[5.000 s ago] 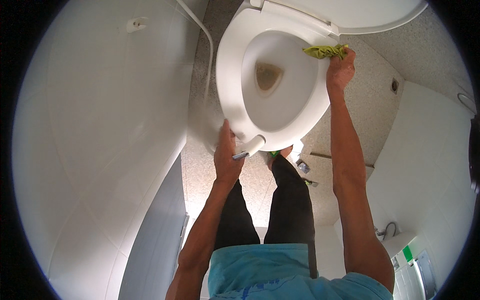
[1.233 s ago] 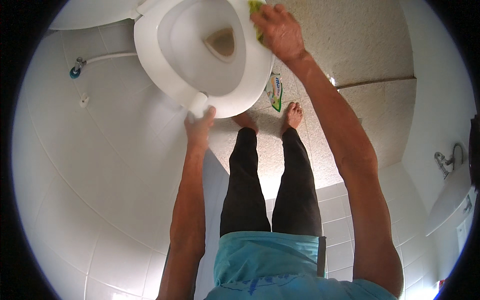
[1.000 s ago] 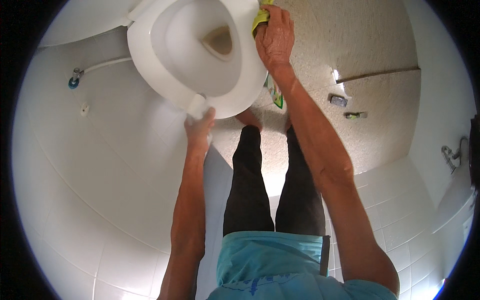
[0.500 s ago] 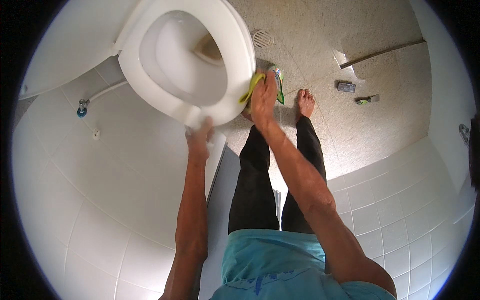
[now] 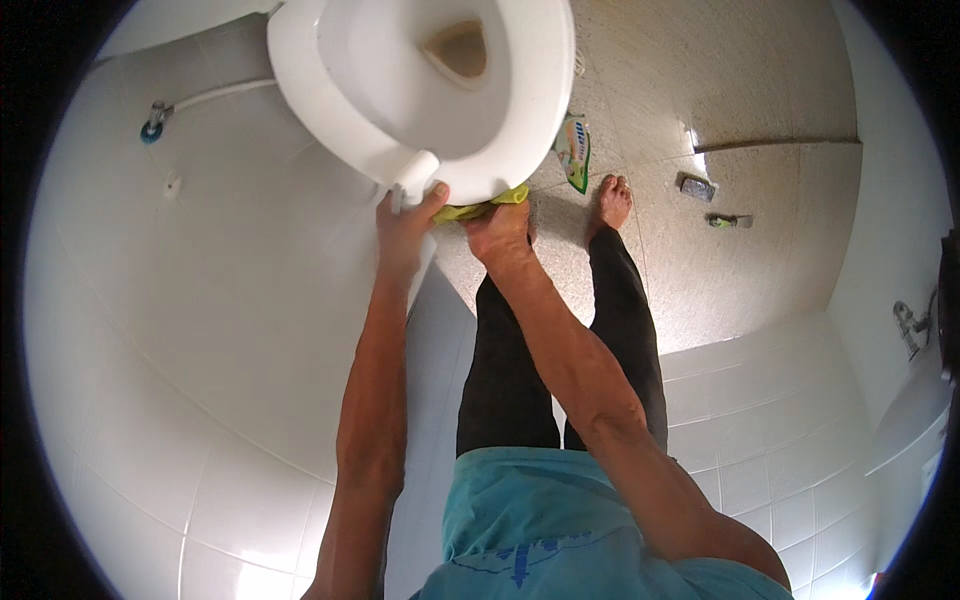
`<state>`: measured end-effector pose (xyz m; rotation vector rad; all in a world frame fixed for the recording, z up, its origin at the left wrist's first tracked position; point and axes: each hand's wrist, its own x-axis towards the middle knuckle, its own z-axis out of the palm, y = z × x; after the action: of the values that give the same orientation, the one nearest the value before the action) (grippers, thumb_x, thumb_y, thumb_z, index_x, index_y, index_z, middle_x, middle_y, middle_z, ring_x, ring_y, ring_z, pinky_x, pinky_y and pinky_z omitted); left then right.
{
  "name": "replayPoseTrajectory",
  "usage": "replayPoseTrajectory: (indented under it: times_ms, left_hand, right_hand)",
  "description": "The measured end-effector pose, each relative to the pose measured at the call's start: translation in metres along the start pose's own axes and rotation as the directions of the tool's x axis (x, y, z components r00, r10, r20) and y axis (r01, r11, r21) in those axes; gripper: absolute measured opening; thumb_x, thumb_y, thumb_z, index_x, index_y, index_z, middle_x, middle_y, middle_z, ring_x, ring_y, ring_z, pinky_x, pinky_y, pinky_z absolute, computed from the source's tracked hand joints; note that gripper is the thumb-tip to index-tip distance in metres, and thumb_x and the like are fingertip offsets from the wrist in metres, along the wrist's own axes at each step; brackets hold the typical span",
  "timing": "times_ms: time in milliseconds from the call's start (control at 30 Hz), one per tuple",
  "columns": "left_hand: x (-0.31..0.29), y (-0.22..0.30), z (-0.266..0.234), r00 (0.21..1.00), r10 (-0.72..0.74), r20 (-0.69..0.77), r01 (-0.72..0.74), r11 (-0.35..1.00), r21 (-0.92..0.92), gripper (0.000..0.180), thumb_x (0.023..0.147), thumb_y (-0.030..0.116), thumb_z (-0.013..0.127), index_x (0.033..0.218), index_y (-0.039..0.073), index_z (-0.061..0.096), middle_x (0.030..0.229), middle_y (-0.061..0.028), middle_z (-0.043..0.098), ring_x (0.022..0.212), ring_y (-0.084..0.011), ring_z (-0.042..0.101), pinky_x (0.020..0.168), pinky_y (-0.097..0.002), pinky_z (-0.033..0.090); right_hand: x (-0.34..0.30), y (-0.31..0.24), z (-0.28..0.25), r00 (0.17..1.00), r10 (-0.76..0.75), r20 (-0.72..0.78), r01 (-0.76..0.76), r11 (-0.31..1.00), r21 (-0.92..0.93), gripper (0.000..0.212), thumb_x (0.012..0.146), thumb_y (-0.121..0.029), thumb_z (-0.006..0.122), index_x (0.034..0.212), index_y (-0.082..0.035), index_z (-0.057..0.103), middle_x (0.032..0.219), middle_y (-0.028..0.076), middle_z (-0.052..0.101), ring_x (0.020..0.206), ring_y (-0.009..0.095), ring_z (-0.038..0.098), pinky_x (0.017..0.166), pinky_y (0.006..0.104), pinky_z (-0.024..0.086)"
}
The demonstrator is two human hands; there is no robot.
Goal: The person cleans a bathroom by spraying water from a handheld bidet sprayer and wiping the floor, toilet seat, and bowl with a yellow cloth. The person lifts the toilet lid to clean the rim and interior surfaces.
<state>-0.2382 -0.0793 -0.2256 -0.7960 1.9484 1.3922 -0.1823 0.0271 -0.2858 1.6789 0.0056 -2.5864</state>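
The white toilet (image 5: pixel 300 90) fills the upper middle, with brownish water in its bowl. In my right hand (image 5: pixel 497 235) is a yellow-green cloth (image 5: pixel 470 212), pressed against the outer side of the rim nearest me. The fingers are partly hidden behind the cloth. My left hand (image 5: pixel 403 235) is closed around a small white fitting (image 5: pixel 415 172) on the side of the toilet seat, its thumb on the near side. The cloth's left end lies close to this thumb.
A green and white plastic packet (image 5: pixel 573 152) stands on the floor right of the toilet. Farther right lie a dark scrubbing block (image 5: pixel 696 187) and a small green-handled scraper or brush (image 5: pixel 730 221). My bare foot (image 5: pixel 612 205) is near the packet. A hose with tap (image 5: pixel 156 120) runs along the left wall.
My right hand has slid the cloth from the toilet's right side round to its near side, toward my left hand. The view has shifted, and the toilet sits higher and farther right.
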Motion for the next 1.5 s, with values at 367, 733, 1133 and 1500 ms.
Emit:
replayPoseTrajectory:
  times_ms: [367,733,1133,1500]
  left_hand:
    - [0.015,-0.024,-0.007,0.979,0.186,-0.086,-0.184,0.983,0.027,0.068,0.073,0.017,0.089,0.130,0.005,0.055,0.120,-0.0070,0.065,0.108,-0.0205,0.063,0.097,-0.0350,0.050]
    - [0.012,-0.017,0.004,0.976,0.212,-0.047,-0.217,0.963,-0.160,0.067,0.075,0.016,0.086,0.132,0.003,0.053,0.120,-0.0086,0.063,0.110,-0.0195,0.061,0.096,-0.0326,0.050]
    - [0.012,-0.020,0.004,0.982,0.172,-0.082,-0.185,0.963,-0.197,0.069,0.071,0.015,0.088,0.129,0.001,0.052,0.119,-0.0133,0.065,0.110,-0.0222,0.063,0.098,-0.0345,0.050]
    - [0.015,-0.025,0.003,0.971,0.200,-0.128,-0.211,0.975,-0.072,0.067,0.071,0.014,0.086,0.128,0.000,0.054,0.115,-0.0150,0.068,0.108,-0.0241,0.066,0.097,-0.0360,0.050]
  right_hand:
    - [-0.048,-0.032,-0.009,0.972,0.232,0.032,-0.221,0.954,-0.200,0.035,0.103,-0.019,0.051,0.137,-0.009,0.050,0.128,0.013,0.061,0.116,0.029,0.062,0.103,0.0419,0.050]
    - [-0.035,-0.139,0.077,0.454,0.022,0.891,0.392,-0.903,-0.177,0.051,0.076,0.006,0.065,0.125,-0.007,0.060,0.109,0.018,0.053,0.106,0.036,0.058,0.087,0.0448,0.056]
    - [-0.022,-0.155,0.062,0.415,0.250,0.875,0.480,-0.877,0.023,0.042,0.075,0.003,0.069,0.116,-0.007,0.067,0.106,0.015,0.057,0.100,0.034,0.062,0.082,0.0420,0.059]
    - [-0.005,-0.189,0.078,0.400,0.465,0.790,0.468,-0.845,0.259,0.050,0.076,0.000,0.072,0.124,-0.011,0.065,0.112,0.014,0.062,0.116,0.033,0.061,0.094,0.0381,0.058]
